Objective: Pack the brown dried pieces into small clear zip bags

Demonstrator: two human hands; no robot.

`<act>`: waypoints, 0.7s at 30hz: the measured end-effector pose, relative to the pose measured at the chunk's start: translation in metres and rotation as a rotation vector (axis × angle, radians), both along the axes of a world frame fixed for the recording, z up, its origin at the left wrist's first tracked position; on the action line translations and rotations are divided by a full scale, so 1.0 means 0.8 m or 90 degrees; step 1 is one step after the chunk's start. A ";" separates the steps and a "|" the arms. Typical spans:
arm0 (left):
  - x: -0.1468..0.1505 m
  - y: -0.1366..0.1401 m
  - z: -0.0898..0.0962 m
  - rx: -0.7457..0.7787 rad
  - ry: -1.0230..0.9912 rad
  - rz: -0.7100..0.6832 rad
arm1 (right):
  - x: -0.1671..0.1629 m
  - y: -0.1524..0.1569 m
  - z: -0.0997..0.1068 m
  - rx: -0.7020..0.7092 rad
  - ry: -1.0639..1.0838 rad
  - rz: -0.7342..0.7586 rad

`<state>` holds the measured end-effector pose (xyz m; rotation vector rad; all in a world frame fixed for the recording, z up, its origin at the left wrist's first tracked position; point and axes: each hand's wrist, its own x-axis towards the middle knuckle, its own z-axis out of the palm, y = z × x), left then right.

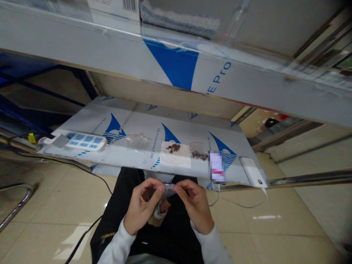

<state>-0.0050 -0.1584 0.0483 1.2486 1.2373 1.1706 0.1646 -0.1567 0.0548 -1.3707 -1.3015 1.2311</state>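
Note:
A small clear plastic bag (169, 187) is stretched between my two hands, above my lap and just in front of the shelf edge. My left hand (144, 203) pinches one end of it between thumb and forefinger. The other end is pinched the same way by my right hand (195, 203). On the shelf beyond lies a white sheet (176, 160) with a pile of small brown pieces (173, 148) on it. Right of that, a clear bag (200, 155) holds more brown pieces. Further left are flat clear bags (139, 142).
A white power strip (86, 142) lies at the shelf's left. On the right are a phone (217, 167), its screen blurred, and a white power bank (253, 171) with a cable. An upper shelf (115, 51) overhangs the film-covered lower shelf (132, 119). Black cables trail at left.

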 end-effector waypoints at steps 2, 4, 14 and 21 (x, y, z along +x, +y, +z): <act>-0.001 0.000 0.004 -0.007 0.003 -0.038 | 0.000 -0.001 0.001 0.005 -0.018 -0.012; -0.003 0.000 0.005 -0.007 0.018 -0.047 | 0.002 -0.001 0.002 0.006 -0.026 -0.009; 0.005 -0.003 0.002 0.003 0.026 -0.023 | 0.001 -0.009 -0.004 0.012 0.030 -0.004; 0.000 0.002 0.004 -0.019 -0.009 -0.097 | -0.002 -0.006 0.003 0.034 -0.013 0.031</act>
